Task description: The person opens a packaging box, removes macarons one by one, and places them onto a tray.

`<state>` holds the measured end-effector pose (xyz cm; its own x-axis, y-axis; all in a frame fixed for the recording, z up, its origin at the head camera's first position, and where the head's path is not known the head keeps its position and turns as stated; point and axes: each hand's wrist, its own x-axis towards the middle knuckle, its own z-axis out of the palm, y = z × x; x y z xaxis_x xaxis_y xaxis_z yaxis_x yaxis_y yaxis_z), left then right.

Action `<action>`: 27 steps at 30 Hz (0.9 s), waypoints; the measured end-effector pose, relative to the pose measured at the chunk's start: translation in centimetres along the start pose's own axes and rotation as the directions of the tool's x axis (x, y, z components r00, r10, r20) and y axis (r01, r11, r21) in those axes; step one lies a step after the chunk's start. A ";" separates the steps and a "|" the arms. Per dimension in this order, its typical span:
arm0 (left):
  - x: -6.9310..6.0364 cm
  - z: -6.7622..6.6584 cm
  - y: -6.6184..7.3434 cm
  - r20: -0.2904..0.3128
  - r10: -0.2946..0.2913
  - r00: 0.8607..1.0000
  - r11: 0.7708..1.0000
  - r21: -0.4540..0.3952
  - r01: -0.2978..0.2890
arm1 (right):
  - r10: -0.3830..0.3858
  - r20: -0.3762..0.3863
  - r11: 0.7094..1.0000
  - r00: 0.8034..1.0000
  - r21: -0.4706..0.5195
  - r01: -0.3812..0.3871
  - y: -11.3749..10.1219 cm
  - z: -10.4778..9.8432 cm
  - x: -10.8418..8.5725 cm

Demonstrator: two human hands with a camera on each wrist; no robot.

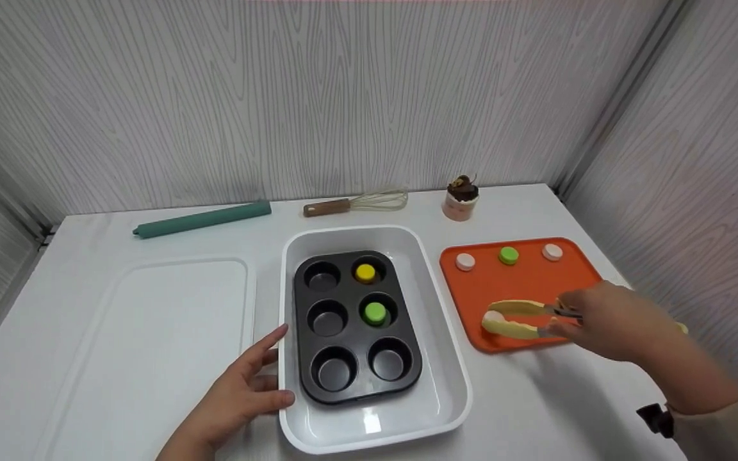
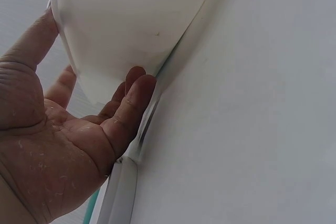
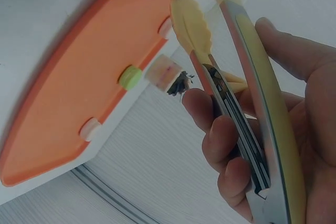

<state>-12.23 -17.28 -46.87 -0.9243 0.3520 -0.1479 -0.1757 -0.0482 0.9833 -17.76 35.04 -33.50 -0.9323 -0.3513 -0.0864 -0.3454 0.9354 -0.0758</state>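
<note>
My left hand (image 1: 234,387) holds the left side of a white rectangular tub (image 1: 452,378), thumb at the rim and other fingers against the outer wall (image 2: 126,19). Inside the tub lies a dark muffin tin (image 1: 359,358). Two of its cups hold a yellow disc (image 1: 365,273) and a green disc (image 1: 375,313). My right hand (image 1: 619,320) grips yellow-tipped tongs (image 3: 262,82) over an orange tray (image 1: 516,288). Between the tong tips is a white disc (image 1: 492,318), above the tray's near left part. Whether it touches the tray I cannot tell.
Along the tray's far side sit a white disc (image 1: 465,261), a green disc (image 1: 508,255) and another white disc (image 1: 552,251). A dessert cup (image 1: 460,202), whisk (image 1: 356,203) and green rolling pin (image 1: 202,219) lie at the back. A white tray (image 1: 164,333) is at left.
</note>
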 end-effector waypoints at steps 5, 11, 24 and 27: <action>0.0 0.0 0.1 0.000 -0.002 1.000 1.000 -0.005 0.002 | 0.010 0.015 1.000 1.000 0.000 -0.010 -0.1 0.2 -0.1; 0.0 -0.1 -0.1 0.022 0.018 1.000 1.000 -0.025 -0.017 | 0.016 0.012 1.000 1.000 -0.004 -0.016 -0.1 0.5 -0.2; 0.1 -0.2 -0.3 0.026 0.031 0.999 0.998 -0.047 -0.030 | 0.032 0.048 0.999 0.998 -0.015 -0.031 -0.2 0.7 0.1; 0.0 -0.2 -0.3 0.025 0.033 0.999 0.998 -0.045 -0.032 | 0.035 0.041 0.999 0.999 0.002 -0.035 0.1 0.5 0.0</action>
<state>-12.30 -17.46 -47.23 -0.9208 0.3733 -0.1127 -0.1613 -0.1015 0.9817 -17.76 35.08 -34.05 -0.9387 -0.3194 -0.1297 -0.3120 0.9472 -0.0745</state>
